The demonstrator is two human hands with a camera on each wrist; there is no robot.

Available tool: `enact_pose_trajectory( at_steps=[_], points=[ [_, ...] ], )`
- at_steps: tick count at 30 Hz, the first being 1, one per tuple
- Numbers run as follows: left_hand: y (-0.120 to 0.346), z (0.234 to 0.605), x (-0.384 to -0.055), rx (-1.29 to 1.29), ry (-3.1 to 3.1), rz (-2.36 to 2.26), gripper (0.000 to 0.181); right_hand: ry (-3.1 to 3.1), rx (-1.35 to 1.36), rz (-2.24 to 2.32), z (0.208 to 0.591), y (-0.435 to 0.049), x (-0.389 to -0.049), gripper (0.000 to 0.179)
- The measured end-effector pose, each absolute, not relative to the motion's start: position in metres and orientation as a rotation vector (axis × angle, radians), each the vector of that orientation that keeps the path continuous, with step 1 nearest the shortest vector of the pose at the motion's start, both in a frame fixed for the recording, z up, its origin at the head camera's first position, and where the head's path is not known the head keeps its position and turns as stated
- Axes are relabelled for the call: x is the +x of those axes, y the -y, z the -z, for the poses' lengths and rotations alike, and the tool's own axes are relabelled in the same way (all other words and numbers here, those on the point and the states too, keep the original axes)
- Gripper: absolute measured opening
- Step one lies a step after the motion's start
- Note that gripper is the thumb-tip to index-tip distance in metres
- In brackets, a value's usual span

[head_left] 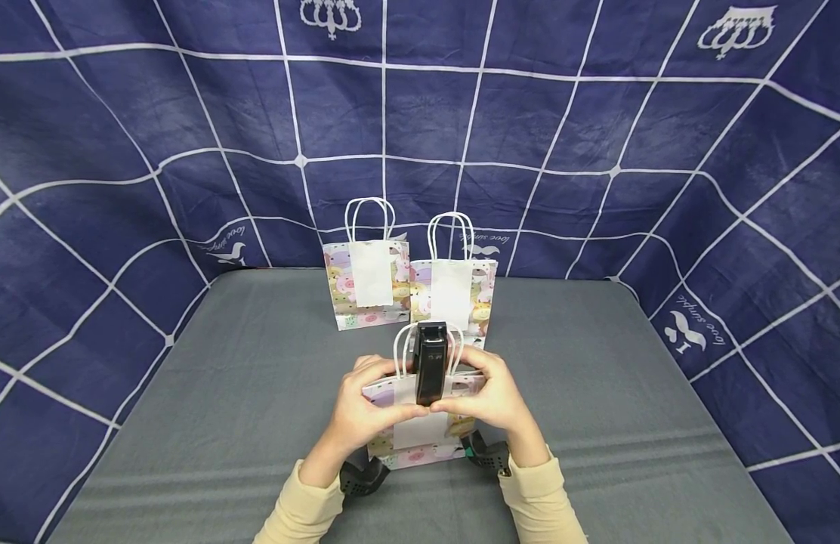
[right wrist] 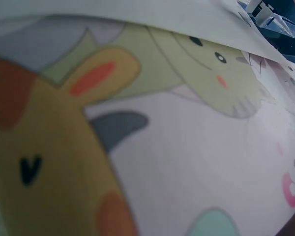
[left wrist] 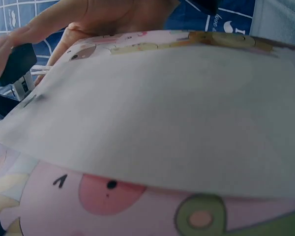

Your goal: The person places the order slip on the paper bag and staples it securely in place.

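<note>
A black stapler [head_left: 431, 364] stands across the top edge of a small paper gift bag [head_left: 420, 455] printed with cartoon animals. My left hand [head_left: 362, 404] and right hand [head_left: 498, 393] grip the stapler from either side, thumbs meeting at its near end and the other fingers behind the bag's top. A white paper card [left wrist: 157, 118] lies against the bag's front, and a staple shows near its top edge in the left wrist view. White twisted handles [head_left: 401, 351] rise on both sides of the stapler. The right wrist view is filled by the bag's printed front [right wrist: 187, 147].
Two similar bags stand behind, a left one [head_left: 341, 295] and a right one [head_left: 484, 291], each with a white card and upright handles. A grey cloth [head_left: 597, 393] covers the table. Dark blue gridded fabric [head_left: 529, 121] hangs around the back and sides.
</note>
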State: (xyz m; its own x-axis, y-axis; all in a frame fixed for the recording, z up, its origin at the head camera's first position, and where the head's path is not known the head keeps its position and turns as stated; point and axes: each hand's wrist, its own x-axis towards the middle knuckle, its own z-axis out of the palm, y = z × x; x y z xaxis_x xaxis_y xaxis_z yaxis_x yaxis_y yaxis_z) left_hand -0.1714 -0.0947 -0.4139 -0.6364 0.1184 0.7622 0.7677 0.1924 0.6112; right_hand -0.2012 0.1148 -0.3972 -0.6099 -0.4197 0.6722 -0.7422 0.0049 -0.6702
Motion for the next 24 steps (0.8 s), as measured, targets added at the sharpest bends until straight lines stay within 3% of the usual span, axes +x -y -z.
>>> enact_pose_trajectory(
  at_steps=[6,12,24],
  points=[
    [0.099,0.420,-0.172,-0.815,1.933,1.544,0.055,1.976,1.210,-1.600,0.397,-0.116,-0.201,0.052],
    [0.103,0.417,-0.171,-0.778,1.974,1.591,0.041,1.956,1.198,-1.604,0.394,-0.116,-0.199,0.052],
    [0.107,0.383,-0.159,-0.763,1.994,1.584,0.025,1.818,1.203,-1.677,0.391,-0.115,-0.197,0.053]
  ],
)
